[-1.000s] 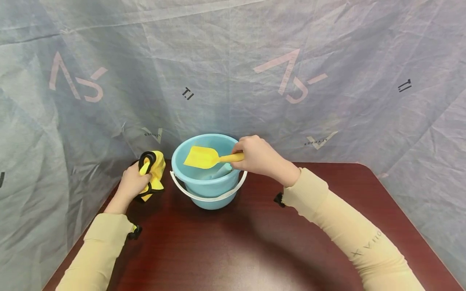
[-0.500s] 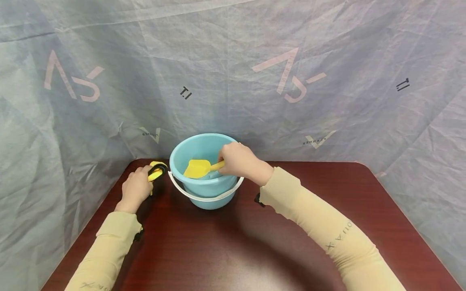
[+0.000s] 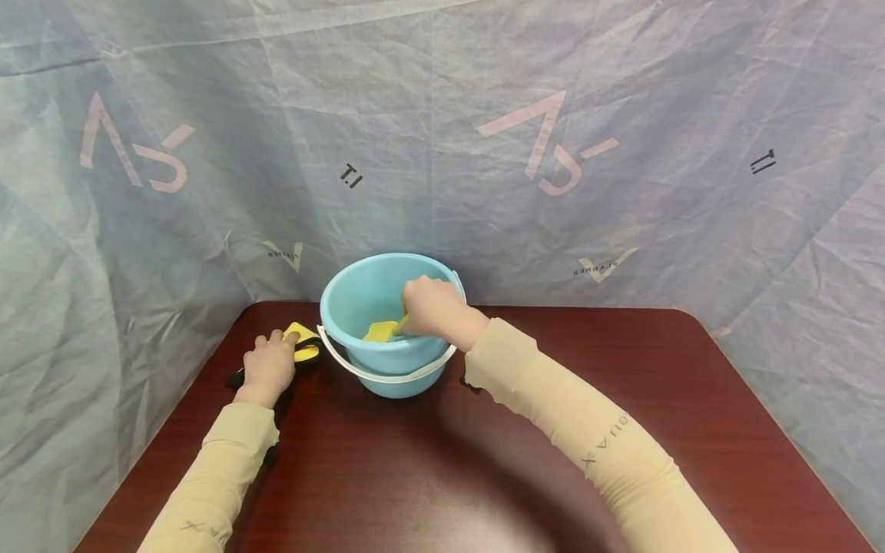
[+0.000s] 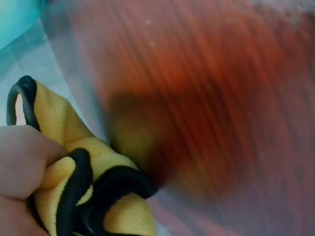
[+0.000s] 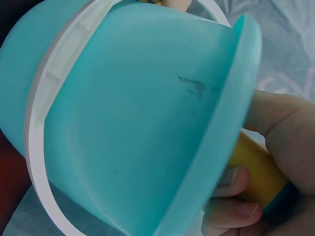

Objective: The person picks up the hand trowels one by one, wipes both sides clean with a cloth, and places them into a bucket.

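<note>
A light blue bucket [image 3: 376, 355] stands near the back of the table, its white handle [image 3: 349, 369] hanging down in front. My right hand [image 3: 434, 309] reaches over the bucket's right rim and grips a yellow toy shovel [image 3: 380, 331]. The shovel's blade shows low inside the bucket; in the right wrist view, fingers curl round its thick grip [image 5: 256, 172] behind the rim. Left of the bucket, my left hand [image 3: 270, 367] is on a yellow cloth with black edging [image 3: 307, 352]. The left wrist view shows fingers pinching the bunched cloth [image 4: 128, 214].
The dark red wooden table [image 3: 387, 476] has a rounded far right corner. A grey printed fabric sheet [image 3: 429, 138] hangs close behind the table and along both sides.
My right hand has moved left and down, lowering the shovel into the bucket. My left hand has brought the cloth down to the table and turned palm down, slightly right.
</note>
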The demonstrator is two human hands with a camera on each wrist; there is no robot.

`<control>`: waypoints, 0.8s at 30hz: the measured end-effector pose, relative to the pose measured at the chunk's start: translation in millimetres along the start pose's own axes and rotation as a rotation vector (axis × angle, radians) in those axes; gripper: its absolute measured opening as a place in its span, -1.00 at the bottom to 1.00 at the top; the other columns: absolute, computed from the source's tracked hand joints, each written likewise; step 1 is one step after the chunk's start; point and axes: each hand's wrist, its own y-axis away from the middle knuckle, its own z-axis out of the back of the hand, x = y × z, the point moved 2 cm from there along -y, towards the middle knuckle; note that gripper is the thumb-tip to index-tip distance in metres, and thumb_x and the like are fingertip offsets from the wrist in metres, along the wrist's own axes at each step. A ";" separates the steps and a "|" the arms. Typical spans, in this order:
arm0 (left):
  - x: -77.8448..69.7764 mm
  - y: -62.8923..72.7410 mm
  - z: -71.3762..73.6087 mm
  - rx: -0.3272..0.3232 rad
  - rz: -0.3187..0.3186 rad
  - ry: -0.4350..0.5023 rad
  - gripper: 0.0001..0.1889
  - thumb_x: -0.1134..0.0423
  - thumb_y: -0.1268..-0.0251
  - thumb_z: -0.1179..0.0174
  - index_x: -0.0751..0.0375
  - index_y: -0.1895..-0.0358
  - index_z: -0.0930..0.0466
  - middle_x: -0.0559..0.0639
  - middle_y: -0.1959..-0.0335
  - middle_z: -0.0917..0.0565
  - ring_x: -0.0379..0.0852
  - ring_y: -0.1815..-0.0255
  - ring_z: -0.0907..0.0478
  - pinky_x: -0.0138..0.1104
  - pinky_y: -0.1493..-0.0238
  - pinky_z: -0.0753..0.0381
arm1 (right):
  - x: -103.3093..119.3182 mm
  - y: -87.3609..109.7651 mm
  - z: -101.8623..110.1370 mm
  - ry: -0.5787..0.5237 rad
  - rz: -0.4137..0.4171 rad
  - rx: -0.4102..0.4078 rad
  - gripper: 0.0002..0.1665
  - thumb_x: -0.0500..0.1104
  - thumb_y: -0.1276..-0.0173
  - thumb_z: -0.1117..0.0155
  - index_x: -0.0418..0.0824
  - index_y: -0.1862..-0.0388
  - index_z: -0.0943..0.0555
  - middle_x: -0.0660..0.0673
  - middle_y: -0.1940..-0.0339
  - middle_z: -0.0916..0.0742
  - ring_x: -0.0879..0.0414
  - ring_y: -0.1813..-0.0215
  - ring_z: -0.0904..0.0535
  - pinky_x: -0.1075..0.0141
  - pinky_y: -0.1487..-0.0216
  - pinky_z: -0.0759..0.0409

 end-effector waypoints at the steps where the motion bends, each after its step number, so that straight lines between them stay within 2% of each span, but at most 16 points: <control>1: -0.1 -1.1 -1.6 0.016 0.000 -0.013 -0.61 0.51 -0.27 0.08 0.29 -0.17 -0.43 0.43 0.02 -0.42 0.41 0.06 -0.34 0.21 0.32 -0.45 | 0.4 -1.5 -1.3 0.007 -0.003 0.006 -0.55 -0.06 -0.06 -0.34 -0.07 0.81 -0.30 0.09 0.79 -0.24 0.19 0.66 -0.19 0.34 0.61 -0.30; 8: -1.2 -6.6 -7.6 0.086 0.008 -0.051 -0.62 0.52 -0.32 0.13 0.31 -0.17 -0.42 0.50 0.00 -0.40 0.43 0.04 -0.31 0.21 0.25 -0.40 | 1.1 -12.4 -11.4 0.026 -0.025 0.044 -0.67 0.03 -0.05 -0.42 -0.12 0.60 -0.50 0.01 0.62 -0.57 0.11 0.54 -0.50 0.24 0.49 -0.47; 17: -11.3 -4.2 -7.5 0.164 0.029 -0.085 -0.63 0.51 -0.34 0.16 0.34 -0.18 -0.36 0.53 -0.01 -0.36 0.46 0.01 -0.29 0.21 0.22 -0.38 | 1.9 -19.8 -19.8 0.024 -0.044 0.110 -0.67 0.04 -0.05 -0.41 -0.14 0.40 -0.54 -0.03 0.48 -0.62 0.10 0.45 -0.54 0.24 0.39 -0.50; 21: -10.3 -0.5 -10.8 0.221 0.050 -0.088 -0.57 0.51 -0.35 0.17 0.34 -0.28 -0.25 0.55 -0.07 -0.31 0.50 -0.06 -0.24 0.29 0.15 -0.34 | 3.0 -24.4 -24.9 0.048 -0.047 0.135 -0.62 0.04 -0.06 -0.40 -0.14 0.25 -0.55 -0.03 0.38 -0.62 0.09 0.39 -0.56 0.23 0.35 -0.52; 24: -7.9 0.7 -15.3 0.255 0.057 -0.096 -0.52 0.50 -0.34 0.17 0.35 -0.34 -0.17 0.57 -0.11 -0.26 0.54 -0.11 -0.19 0.33 0.10 -0.31 | 4.1 -27.0 -28.1 0.056 -0.054 0.150 -0.62 0.04 -0.08 -0.40 -0.15 0.22 -0.56 -0.03 0.36 -0.63 0.09 0.39 -0.56 0.21 0.36 -0.54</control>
